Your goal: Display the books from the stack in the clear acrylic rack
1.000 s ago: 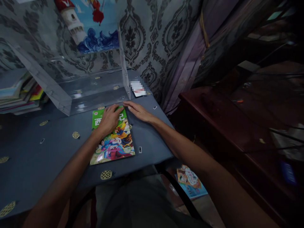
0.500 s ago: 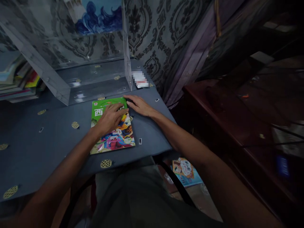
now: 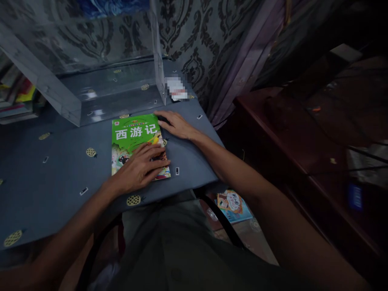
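A picture book point(image 3: 133, 135) with a green upper cover, large white Chinese characters and colourful drawings lies flat on the cloth-covered table point(image 3: 68, 165). My left hand point(image 3: 141, 167) rests palm down across the lower half of its cover, with the fingers stretched towards the right edge. At the top right corner is my right hand point(image 3: 174, 124), its fingertips touching the corner and its thumb apart from the forefinger. Part of the lower picture is hidden under my left hand.
Behind the book stands a clear plastic rack point(image 3: 68, 110). Stacked books point(image 3: 22, 99) sit at the left, and a blurred white item point(image 3: 177, 89) lies right of the rack. Lower down is a blue-and-orange book point(image 3: 233, 206). Dark red furniture point(image 3: 273, 133) stands at the right.
My left hand has slid down the cover towards me, uncovering the title characters. My right hand stays at the top right corner. The view has tilted down slightly.
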Motion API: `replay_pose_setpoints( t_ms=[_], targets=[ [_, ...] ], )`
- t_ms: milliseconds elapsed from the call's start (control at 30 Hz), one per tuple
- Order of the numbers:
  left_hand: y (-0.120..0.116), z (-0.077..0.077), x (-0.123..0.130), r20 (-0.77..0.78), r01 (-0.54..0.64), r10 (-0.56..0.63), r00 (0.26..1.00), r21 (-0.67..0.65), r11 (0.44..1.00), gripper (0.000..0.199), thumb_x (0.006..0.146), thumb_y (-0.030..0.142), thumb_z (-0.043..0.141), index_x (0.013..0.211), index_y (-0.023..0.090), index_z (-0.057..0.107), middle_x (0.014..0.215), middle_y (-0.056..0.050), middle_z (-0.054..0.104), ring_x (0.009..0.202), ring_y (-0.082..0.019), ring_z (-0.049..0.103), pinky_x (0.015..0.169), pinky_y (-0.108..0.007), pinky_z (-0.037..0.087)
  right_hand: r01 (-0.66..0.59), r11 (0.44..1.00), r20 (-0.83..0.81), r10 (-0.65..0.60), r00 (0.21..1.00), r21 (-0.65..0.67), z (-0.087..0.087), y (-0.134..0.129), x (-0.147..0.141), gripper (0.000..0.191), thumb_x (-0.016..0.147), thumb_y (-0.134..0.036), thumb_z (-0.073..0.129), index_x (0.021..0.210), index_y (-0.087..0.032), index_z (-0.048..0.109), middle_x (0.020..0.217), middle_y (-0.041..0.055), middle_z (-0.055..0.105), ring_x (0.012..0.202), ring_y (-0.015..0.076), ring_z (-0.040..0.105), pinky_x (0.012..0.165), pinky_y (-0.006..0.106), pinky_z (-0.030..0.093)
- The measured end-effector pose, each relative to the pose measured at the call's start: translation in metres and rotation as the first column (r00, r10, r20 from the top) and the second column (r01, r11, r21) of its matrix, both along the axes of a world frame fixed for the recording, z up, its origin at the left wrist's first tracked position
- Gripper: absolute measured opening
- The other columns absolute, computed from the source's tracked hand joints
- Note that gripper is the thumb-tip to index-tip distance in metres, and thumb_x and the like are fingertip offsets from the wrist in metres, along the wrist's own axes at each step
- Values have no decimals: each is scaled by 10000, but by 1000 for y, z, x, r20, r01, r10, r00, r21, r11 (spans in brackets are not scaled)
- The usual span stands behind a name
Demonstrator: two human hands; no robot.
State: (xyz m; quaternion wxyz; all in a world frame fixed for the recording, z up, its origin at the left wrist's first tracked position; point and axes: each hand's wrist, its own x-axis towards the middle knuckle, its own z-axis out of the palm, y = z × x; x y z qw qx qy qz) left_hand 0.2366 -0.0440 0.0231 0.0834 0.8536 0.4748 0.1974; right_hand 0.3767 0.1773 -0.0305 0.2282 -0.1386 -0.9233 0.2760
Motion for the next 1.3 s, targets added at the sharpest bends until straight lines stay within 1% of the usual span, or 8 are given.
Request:
replay_pose_setpoints(
  t_ms=[200, 433, 600, 800, 967, 1133, 1233, 1300],
  targets=[
    [-24, -2, 9, 7, 17, -17, 1000, 6, 1000, 317, 999, 280, 533, 1288, 264, 662, 1430, -111, 589, 1402, -270, 475, 1176, -565, 350, 11, 1000, -3, -11, 1000, 5, -2, 1, 0, 646, 1026, -629, 292, 1464, -195, 486, 1489, 127, 549, 1358, 257, 513, 1149, 494, 385],
    [-26, -9, 11, -10, -8, 8, 1000, 47, 999, 329, 984, 212, 552, 1286, 292, 655, 1416, -87, 609, 1401, -252, 476, 1172, -546, 365, -10, 999, -17, 11, 1000, 37, -3, 0, -1, 663, 1027, -617, 293, 1459, -155, 492, 1505, 155, 530, 1398, 253, 485, 1179, 470, 360],
    [-29, -11, 13, -34, -24, 26, 999, 75, 997, 346, 980, 195, 554, 1306, 271, 644, 1414, -108, 609, 1405, -263, 472, 1167, -548, 376, -13, 999, -1, 13, 1000, 30, -1, -4, -3, 554, 1044, -524, 331, 1467, -197, 478, 1561, 131, 471, 1437, 242, 449, 1190, 489, 349],
    [-29, -12, 16, -30, -43, 46, 999, 96, 994, 366, 973, 180, 559, 1315, 285, 637, 1414, -94, 613, 1404, -257, 477, 1168, -536, 381, -9, 998, 49, 7, 999, 56, 4, -17, -3, 503, 1049, -431, 370, 1460, -163, 479, 1604, 165, 393, 1491, 251, 370, 1195, 503, 329],
    [-29, -12, 17, -28, -51, 54, 998, 99, 994, 353, 980, 190, 546, 1304, 287, 646, 1395, -98, 629, 1379, -260, 507, 1151, -536, 405, 32, 997, 102, -39, 994, 66, 13, -41, 2, 473, 1045, -366, 384, 1443, -136, 496, 1599, 190, 391, 1505, 261, 340, 1197, 522, 314],
    [-30, -12, 18, 3, -69, 69, 998, 102, 992, 335, 980, 207, 548, 1295, 267, 645, 1336, -98, 670, 1336, -261, 548, 1142, -544, 417, 28, 997, 169, -40, 985, 74, 17, -77, 24, 473, 1041, -339, 391, 1473, -165, 468, 1610, 168, 380, 1495, 259, 359, 1212, 561, 273],
    [-32, -9, 18, 164, -82, 64, 984, 105, 991, 351, 964, 231, 586, 1311, 253, 628, 1237, -88, 721, 1235, -232, 624, 1125, -498, 446, 15, 997, 178, -27, 984, 70, 18, -99, 43, 499, 1040, -379, 404, 1501, -191, 435, 1624, 160, 355, 1508, 263, 334, 1215, 584, 262],
    [-33, -5, 16, 318, -127, 88, 944, 103, 987, 340, 967, 211, 570, 1301, 236, 629, 1169, -83, 744, 1130, -204, 675, 1053, -429, 508, 6, 998, 182, -18, 983, 64, 20, -113, 55, 533, 1039, -421, 406, 1516, -183, 414, 1634, 173, 326, 1520, 271, 308, 1216, 582, 266]
  ],
)
